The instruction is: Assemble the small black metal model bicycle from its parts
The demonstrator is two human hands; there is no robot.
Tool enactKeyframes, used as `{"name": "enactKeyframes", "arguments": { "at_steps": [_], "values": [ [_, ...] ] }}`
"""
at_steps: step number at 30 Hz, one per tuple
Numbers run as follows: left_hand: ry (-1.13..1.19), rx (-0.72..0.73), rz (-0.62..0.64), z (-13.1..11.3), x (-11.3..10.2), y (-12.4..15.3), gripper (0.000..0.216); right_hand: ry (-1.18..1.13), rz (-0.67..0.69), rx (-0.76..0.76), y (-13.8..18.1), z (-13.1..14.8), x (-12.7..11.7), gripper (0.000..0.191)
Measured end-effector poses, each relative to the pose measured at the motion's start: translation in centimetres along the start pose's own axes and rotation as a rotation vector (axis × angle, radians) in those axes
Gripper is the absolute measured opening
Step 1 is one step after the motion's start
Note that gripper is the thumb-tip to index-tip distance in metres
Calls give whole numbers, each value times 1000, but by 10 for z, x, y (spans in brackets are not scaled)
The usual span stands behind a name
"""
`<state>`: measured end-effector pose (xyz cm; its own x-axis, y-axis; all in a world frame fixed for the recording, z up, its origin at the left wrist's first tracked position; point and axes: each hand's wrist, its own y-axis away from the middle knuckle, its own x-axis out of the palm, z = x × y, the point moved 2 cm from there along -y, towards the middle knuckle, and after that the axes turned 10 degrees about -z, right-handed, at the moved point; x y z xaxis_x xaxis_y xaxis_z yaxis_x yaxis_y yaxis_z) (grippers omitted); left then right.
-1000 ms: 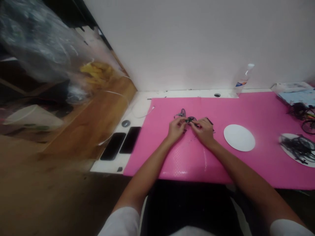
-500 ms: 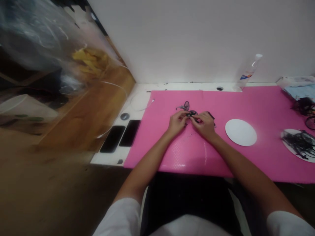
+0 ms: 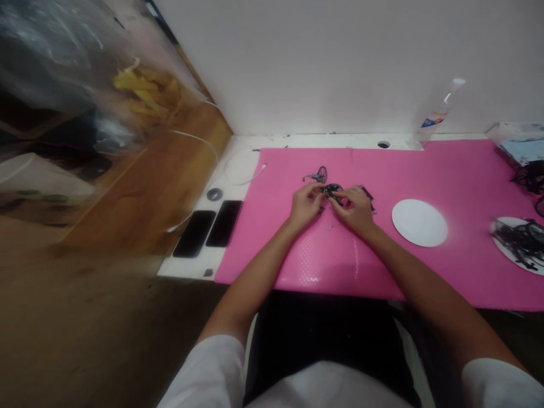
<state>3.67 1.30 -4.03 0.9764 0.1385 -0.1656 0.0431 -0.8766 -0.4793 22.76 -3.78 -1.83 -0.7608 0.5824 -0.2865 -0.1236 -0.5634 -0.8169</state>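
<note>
Part [image 3: 333, 188], small, dark and wheeled, is held between the hands over the pink mat [image 3: 323, 260]; whether it touches the mat cannot be told. The left hand [image 3: 306, 203] pinches its left side between thumb and fingers, and the right hand [image 3: 353, 208] grasps it likewise from the right. A wheel [image 3: 322, 174] with a thin dark piece lies just beyond the left hand; dark strips [image 3: 368, 194] lie just beside the right. Farther right are a white disc [image 3: 420, 222] and a plate [image 3: 506, 255] of dark pieces [image 3: 523, 239]. A bottle [image 3: 434, 120] is near the wall [image 3: 323, 68]; two phones [image 3: 224, 223] lie on the left end of the table [image 3: 187, 268].
</note>
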Motion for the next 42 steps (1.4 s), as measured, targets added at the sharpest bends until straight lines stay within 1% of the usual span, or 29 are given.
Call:
{"name": "enactKeyframes", "arguments": {
  "at_steps": [2,8,14,21,27,34,38,42],
  "values": [
    [0,3,-1,0,0,0,26,-4,-1,2,0,0,0,14],
    [18,-9,-9,0,-1,-2,25,0,-28,83,-1,-3,0,15],
    [-1,-18,0,1,-3,-4,23,-25,-22,113,-2,-2,0,16],
    [-2,-28,18,-2,-3,-3,24,-95,-57,69,-3,0,-1,11],
    [-24,-10,32,-4,-5,-4,25,-56,9,92,-3,0,-1,14],
    [-22,-8,34,-2,-5,-4,25,-61,24,38,-5,2,-3,14],
    [16,-51,24,-4,-5,-4,27,-75,31,96,-5,3,-3,16],
    [28,-55,52,-9,-6,-4,30,-80,50,164,-5,5,-2,19]
  ]
}}
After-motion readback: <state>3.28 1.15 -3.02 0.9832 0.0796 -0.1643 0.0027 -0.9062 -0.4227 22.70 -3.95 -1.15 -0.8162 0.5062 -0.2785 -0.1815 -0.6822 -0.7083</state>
